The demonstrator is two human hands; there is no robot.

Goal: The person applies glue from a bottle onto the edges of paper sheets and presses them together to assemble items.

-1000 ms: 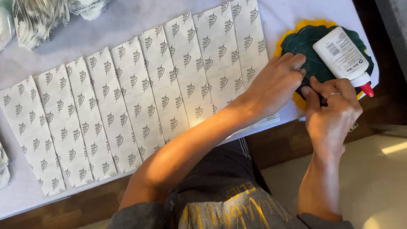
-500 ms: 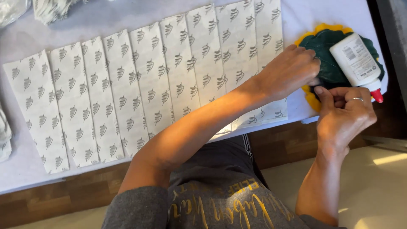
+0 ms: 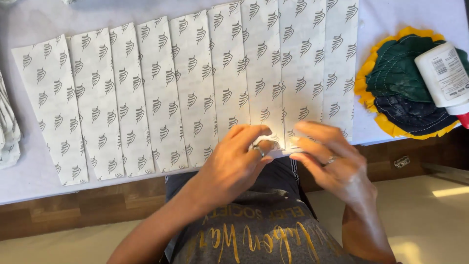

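Observation:
Several white paper strips (image 3: 195,83) printed with small grey leaf marks lie side by side in a fan across a white table cover (image 3: 400,14). Both hands meet at the near ends of the strips in the middle. My left hand (image 3: 234,164) curls its thumb and fingers around the lower edge of one strip. My right hand (image 3: 330,164), blurred, has its fingers stretched out, fingertips touching the neighbouring strip's end. Each hand wears a ring.
At the right lies a round yellow pad (image 3: 364,85) topped with dark green and navy fabric pieces (image 3: 398,73). A white glue bottle (image 3: 444,73) with a red cap rests on it. Crumpled patterned paper (image 3: 7,132) sits at the left edge. A wooden table edge (image 3: 73,210) runs below.
Both hands have left the round pad and glue bottle at the right and moved left to the near ends of the middle strips. The view has shifted too.

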